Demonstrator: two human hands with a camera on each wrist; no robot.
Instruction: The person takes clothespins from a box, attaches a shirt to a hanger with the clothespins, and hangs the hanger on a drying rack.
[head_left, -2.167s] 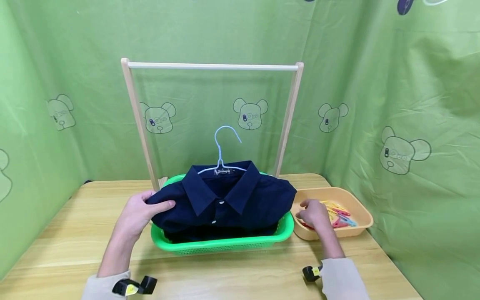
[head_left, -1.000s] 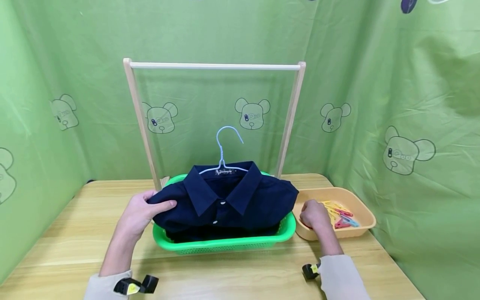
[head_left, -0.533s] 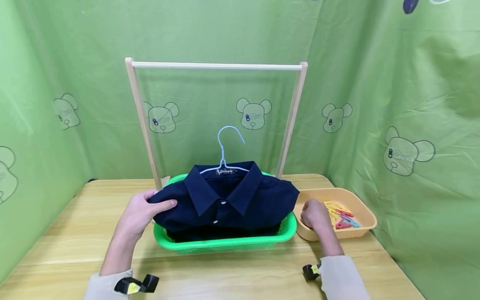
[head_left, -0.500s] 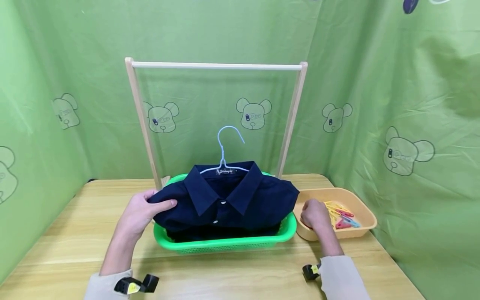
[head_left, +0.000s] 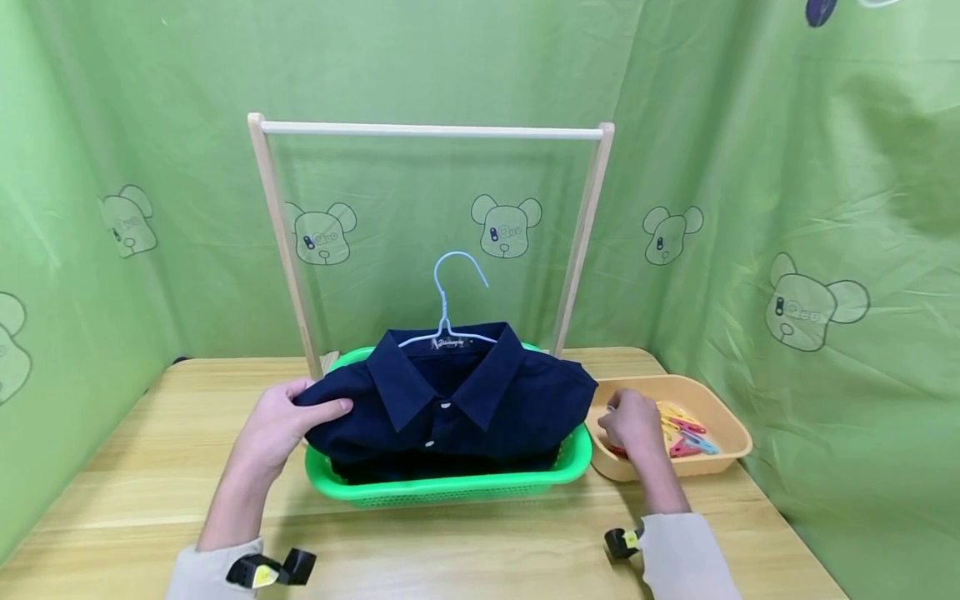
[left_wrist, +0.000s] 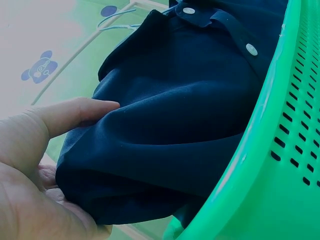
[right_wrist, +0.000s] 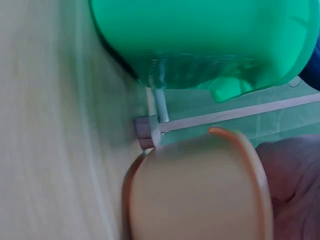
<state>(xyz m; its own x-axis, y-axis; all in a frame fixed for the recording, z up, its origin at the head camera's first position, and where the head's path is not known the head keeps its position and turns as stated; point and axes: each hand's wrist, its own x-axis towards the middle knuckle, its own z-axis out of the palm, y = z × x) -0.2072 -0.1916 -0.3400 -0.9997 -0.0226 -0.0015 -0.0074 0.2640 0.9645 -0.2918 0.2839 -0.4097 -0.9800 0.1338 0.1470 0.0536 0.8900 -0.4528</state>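
Note:
A dark navy collared shirt with pale buttons lies bunched over a green basket. Its collar surrounds a pale blue wire hanger, whose hook stands up. My left hand pinches the shirt's left shoulder, thumb on top and fingers beneath, as the left wrist view shows closely. My right hand is inside an orange tray, fingers bent downward at its left end. Clothespins in yellow, red and blue lie beside it. Whether the right fingertips hold a clothespin I cannot tell.
A wooden rack with a white rail stands behind the basket. The tray sits close to the basket's right end on the wooden table. Green curtains with bear outlines enclose the back and sides.
My right hand first sinks lower into the tray, its fingers balled, then lifts slightly, and red clothespins show beneath it again. The left hand keeps its grip on the shirt.

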